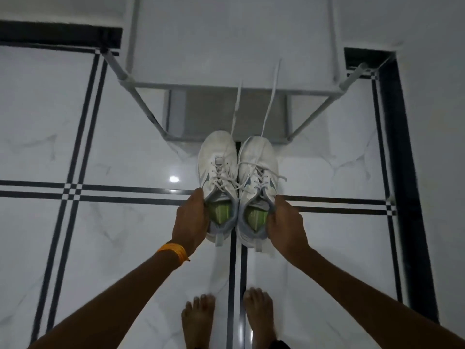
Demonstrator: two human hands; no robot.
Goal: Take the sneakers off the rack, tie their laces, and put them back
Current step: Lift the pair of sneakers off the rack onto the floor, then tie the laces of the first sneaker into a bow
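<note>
Two white sneakers with grey trim and green insoles hang side by side in the air in front of the rack [226,85]. My left hand [191,222] grips the collar of the left sneaker [217,162]. My right hand [286,222] grips the collar of the right sneaker [259,162]. Toes point away from me, towards the rack. The laces are untied; two loose white lace ends [270,102] trail from the toes up over the rack's top shelf.
The grey tube-frame rack stands against a white wall, its top and lower shelves bare. Glossy white marble floor [125,152] with black inlay stripes spreads around. My bare feet [259,321] stand just below the sneakers. An orange band circles my left wrist.
</note>
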